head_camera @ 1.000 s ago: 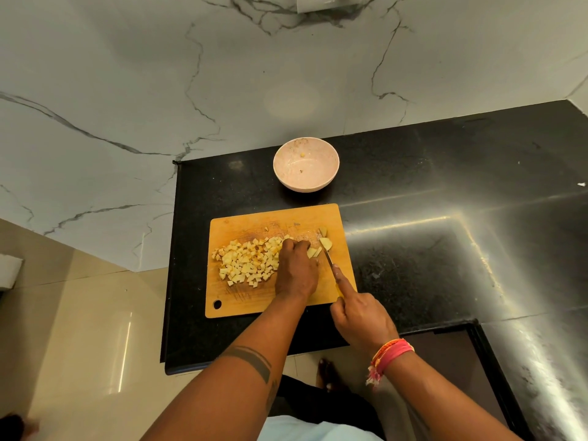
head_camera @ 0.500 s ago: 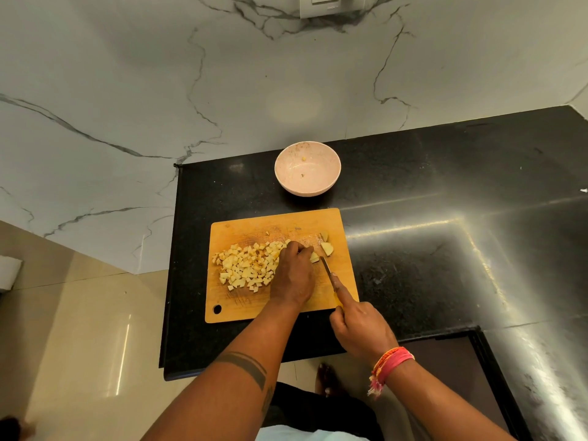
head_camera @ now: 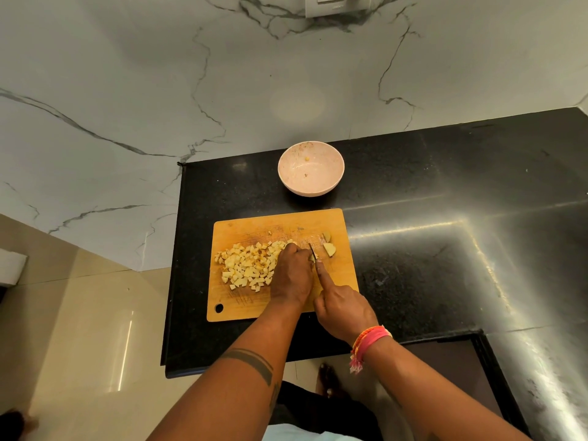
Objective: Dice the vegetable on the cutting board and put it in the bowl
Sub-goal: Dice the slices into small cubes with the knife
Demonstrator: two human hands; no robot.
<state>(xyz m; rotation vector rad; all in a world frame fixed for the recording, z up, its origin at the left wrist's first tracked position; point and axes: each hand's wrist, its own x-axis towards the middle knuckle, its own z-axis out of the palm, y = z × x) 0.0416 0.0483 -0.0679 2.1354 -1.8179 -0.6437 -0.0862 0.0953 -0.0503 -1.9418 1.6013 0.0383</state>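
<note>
Since the earlier frame the right hand (head_camera: 345,308) has slid closer to the left hand (head_camera: 294,275), so the knife (head_camera: 312,252) now sits right against the left fingers, and the view has tipped so the bowl (head_camera: 311,168) lies lower in the picture.

Both forearms reach in from 6 o'clock. The left hand lies knuckles-up on the cutting board (head_camera: 281,265), fingers curled down over a piece of vegetable; what its grip holds is mostly hidden, so how tightly I cannot tell. The right hand's grip is closed round the knife handle, index finger stretched along the blade's back, tip pointing to 12 o'clock.

One pile of diced vegetable (head_camera: 248,265) spreads at 9 o'clock of the left hand. Two uncut chunks (head_camera: 329,249) sit at 2 o'clock of the knife. One bowl stands on the black table (head_camera: 429,249) at 12 o'clock of the board, with a couple of scraps inside.
</note>
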